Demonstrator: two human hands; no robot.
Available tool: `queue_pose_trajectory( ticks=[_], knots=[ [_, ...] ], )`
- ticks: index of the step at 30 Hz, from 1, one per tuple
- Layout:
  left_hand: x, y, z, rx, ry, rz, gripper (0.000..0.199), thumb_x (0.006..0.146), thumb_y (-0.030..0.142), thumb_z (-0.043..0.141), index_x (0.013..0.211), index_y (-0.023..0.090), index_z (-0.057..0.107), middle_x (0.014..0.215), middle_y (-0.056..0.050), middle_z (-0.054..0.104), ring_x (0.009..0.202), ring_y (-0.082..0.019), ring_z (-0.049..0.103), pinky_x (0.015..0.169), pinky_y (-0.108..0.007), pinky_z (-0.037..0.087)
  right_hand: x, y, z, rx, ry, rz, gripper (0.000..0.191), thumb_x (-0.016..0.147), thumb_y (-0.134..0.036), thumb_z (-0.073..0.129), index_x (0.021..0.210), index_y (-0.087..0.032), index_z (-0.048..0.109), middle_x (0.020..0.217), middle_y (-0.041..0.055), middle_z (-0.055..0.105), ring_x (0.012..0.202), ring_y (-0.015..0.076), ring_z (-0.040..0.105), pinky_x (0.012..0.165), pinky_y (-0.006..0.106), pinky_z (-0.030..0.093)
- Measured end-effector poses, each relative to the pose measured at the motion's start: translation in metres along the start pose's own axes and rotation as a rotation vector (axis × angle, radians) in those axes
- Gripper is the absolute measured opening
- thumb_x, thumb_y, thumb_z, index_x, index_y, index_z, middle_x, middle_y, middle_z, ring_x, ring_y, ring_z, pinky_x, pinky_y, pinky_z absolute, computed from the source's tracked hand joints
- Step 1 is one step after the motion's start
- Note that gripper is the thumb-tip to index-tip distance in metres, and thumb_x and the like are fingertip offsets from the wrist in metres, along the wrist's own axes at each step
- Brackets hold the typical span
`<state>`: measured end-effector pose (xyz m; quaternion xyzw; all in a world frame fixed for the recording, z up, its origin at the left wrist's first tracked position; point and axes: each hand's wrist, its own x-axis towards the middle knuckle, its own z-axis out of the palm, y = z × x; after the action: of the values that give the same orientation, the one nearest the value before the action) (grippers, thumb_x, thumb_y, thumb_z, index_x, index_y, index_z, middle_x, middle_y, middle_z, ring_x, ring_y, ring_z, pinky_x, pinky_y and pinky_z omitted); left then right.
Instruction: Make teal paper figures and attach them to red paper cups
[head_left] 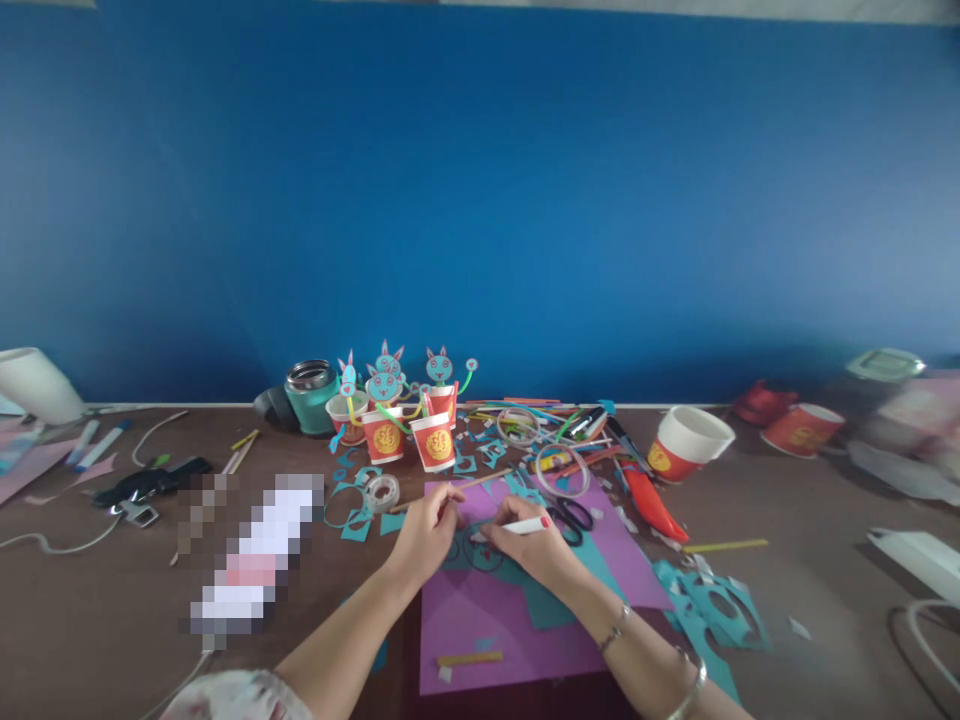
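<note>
Right hand (536, 548) has a white marker (527, 525) pinched, tip down at a round face drawing (489, 558) on teal paper (555, 602). Left hand (429, 522) is loosely curled beside it, can't tell if it's gripping anything. Looks partway to me: some face lines are in, circle's not cut out yet. Purple sheet (469, 610) underneath, scissors (576, 516) nearby, decorated cups (385, 437) standing finished-looking farther back on the counter (90, 630).

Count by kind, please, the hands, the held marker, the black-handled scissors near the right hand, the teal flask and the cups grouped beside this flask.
Hands: 2
Marker: 1
Scissors: 1
Flask: 1
Cups: 4
Total: 9
</note>
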<state>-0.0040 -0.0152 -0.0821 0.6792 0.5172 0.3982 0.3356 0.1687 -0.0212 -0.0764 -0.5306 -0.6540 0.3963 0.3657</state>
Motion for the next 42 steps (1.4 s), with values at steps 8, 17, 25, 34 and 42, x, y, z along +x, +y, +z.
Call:
queue_pose_trajectory(
  ticks=[8,17,25,34,42],
  knots=[
    [-0.001,0.005,-0.003,0.011,-0.013,-0.015,0.021,0.079,0.019,0.037,0.084,0.018,0.058,0.064,0.0,0.06,0.06,-0.015,0.056,0.058,-0.023,0.039,0.002,0.008,-0.006,0.257,0.076,0.056,0.03,0.074,-0.041,0.062,0.059,-0.019,0.049,0.051,-0.0027,0.056,0.048,0.0095,0.042,0.045,0.022,0.028],
    [-0.001,0.008,-0.003,0.003,0.015,-0.024,0.021,0.079,0.023,0.038,0.083,0.018,0.058,0.063,0.0,0.058,0.059,-0.015,0.054,0.058,-0.024,0.039,0.001,0.001,-0.009,0.396,0.151,0.143,0.042,0.072,-0.058,0.058,0.059,-0.018,0.051,0.048,0.0005,0.058,0.039,0.0088,0.04,0.037,0.023,0.024],
    [-0.002,0.008,-0.004,0.01,0.026,-0.043,0.019,0.079,0.024,0.039,0.082,0.018,0.058,0.063,0.0,0.058,0.059,-0.016,0.054,0.058,-0.024,0.039,0.002,0.003,-0.011,0.369,0.179,0.167,0.034,0.07,-0.048,0.062,0.058,-0.017,0.057,0.049,-0.0007,0.056,0.041,0.0089,0.039,0.038,0.023,0.023],
    [-0.002,0.007,-0.003,-0.027,0.019,-0.061,0.02,0.079,0.022,0.039,0.084,0.018,0.058,0.064,-0.001,0.062,0.058,-0.016,0.056,0.056,-0.024,0.04,0.005,0.007,-0.011,0.257,0.225,0.165,0.018,0.068,-0.031,0.056,0.056,-0.02,0.049,0.047,-0.0038,0.054,0.041,0.0091,0.04,0.04,0.021,0.025],
    [0.002,-0.002,-0.003,-0.236,0.118,-0.114,0.018,0.08,0.028,0.044,0.085,0.016,0.056,0.06,0.002,0.059,0.045,-0.01,0.047,0.046,-0.02,0.034,0.003,0.002,-0.013,0.268,0.224,0.114,0.034,0.074,-0.044,0.054,0.051,-0.021,0.043,0.041,-0.0058,0.043,0.039,0.0084,0.034,0.039,0.022,0.024]
  ],
)
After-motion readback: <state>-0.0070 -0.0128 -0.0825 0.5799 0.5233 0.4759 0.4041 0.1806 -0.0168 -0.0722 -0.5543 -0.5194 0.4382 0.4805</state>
